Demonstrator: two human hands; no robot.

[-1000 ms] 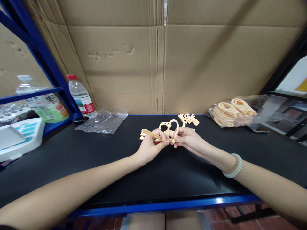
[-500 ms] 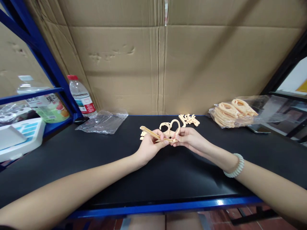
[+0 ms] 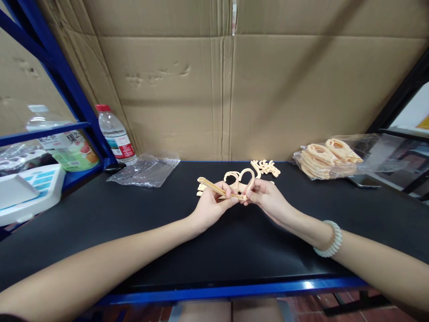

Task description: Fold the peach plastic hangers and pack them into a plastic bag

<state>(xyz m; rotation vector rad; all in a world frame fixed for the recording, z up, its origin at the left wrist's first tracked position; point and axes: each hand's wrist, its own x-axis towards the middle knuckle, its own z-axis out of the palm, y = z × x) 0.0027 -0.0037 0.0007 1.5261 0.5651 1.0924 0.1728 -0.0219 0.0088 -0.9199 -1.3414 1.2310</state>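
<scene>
Over the middle of a black table top point(image 3: 134, 223), my left hand point(image 3: 211, 206) pinches a flat, pale wooden piece point(image 3: 211, 187) that sticks out to the left. My right hand point(image 3: 266, 197) grips a curved, loop-shaped wooden piece point(image 3: 247, 175) and presses it against the flat one. The two hands meet at the fingertips. A few small wooden cut-outs point(image 3: 267, 167) lie on the table just behind my hands.
A clear bag with a stack of wooden pieces point(image 3: 326, 157) lies at the back right. An empty clear bag point(image 3: 144, 170) and a water bottle point(image 3: 114, 135) sit back left by a blue rack post. A white box point(image 3: 27, 192) rests far left. A cardboard wall stands behind.
Both hands and the wooden pieces have stayed almost still; my right wrist has dropped slightly and the view has shifted a little.
</scene>
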